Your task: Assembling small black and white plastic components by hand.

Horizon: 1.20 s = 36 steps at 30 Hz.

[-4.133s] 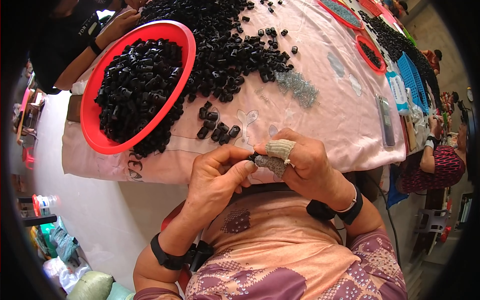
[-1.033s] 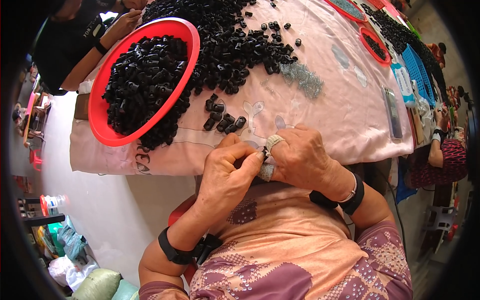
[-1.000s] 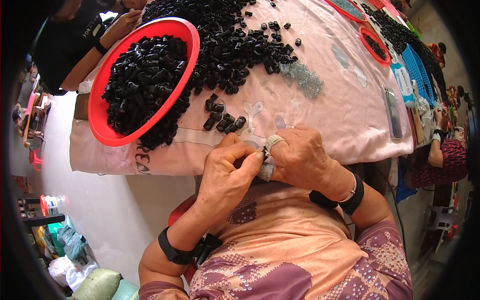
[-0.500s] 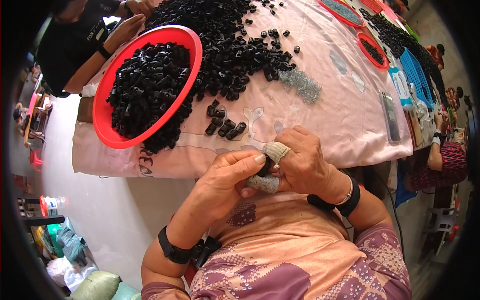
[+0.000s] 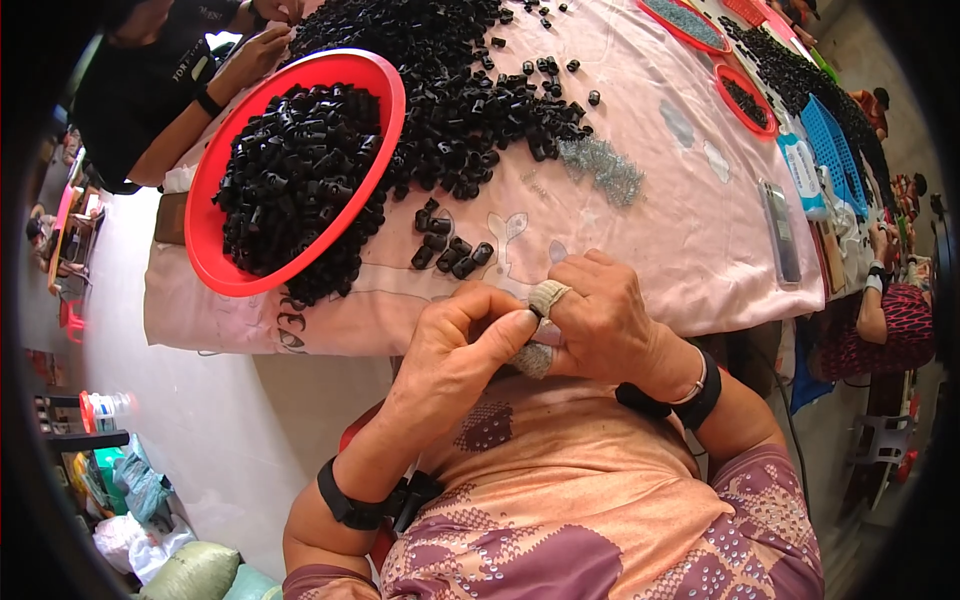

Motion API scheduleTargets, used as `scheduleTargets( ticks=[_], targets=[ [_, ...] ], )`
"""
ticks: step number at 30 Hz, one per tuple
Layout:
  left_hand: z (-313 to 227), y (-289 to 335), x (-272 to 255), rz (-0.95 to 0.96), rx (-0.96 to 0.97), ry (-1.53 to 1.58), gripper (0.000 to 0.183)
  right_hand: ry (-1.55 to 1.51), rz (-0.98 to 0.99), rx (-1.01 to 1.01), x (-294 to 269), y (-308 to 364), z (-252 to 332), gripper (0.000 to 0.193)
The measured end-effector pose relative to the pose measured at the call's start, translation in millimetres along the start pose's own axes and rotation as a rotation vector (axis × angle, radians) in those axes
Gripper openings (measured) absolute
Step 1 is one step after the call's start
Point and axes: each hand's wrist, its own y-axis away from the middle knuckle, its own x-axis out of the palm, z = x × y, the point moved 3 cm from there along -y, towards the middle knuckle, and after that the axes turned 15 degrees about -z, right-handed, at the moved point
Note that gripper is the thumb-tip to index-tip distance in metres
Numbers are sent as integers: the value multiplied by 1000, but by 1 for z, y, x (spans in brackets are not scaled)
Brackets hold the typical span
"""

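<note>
My left hand [image 5: 462, 345] and my right hand [image 5: 608, 318] meet over my lap, just in front of the table edge. Both are closed, fingertips together, around a small black plastic piece [image 5: 536, 311]; only a dark sliver of it shows. Pale cloth finger covers [image 5: 548, 296] wrap fingers of my right hand, and a greyer one sits lower down. Beyond my hands, several loose black barrel-shaped pieces [image 5: 462, 258] lie on the pink cloth. Farther off is a small heap of silvery springs [image 5: 605, 170].
A red basin [image 5: 395, 110] full of black pieces stands at the left, beside a large black heap [image 5: 430, 60]. A phone [image 5: 780, 232], a blue basket [image 5: 835, 150] and a small red tray [image 5: 722, 95] lie on the right. Another person [image 5: 140, 100] works at the far left.
My left hand has shifted slightly, its thumb now nearer my right fingers. The black piece is more covered than before, and the grey finger cover has turned.
</note>
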Motion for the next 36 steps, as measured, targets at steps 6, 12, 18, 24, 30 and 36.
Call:
scheduleTargets(
  ticks=[6,12,18,24,30,36],
  targets=[
    [-11,4,-4,55,-148,-105,25,-30,-36,15,-2,2,-6,38],
    [-4,3,-1,65,-178,-20,22,-108,-24,-62,-3,3,-6,37],
    [2,2,-1,64,-287,66,19,-119,-17,-56,-2,4,-5,40],
    [6,4,-2,19,-270,95,19,-89,-69,-11,2,4,-4,40],
    [2,5,1,14,-211,126,18,-102,-75,-30,0,1,0,36],
    [1,4,1,9,-126,81,18,-99,-44,-19,0,0,0,33]
  ],
)
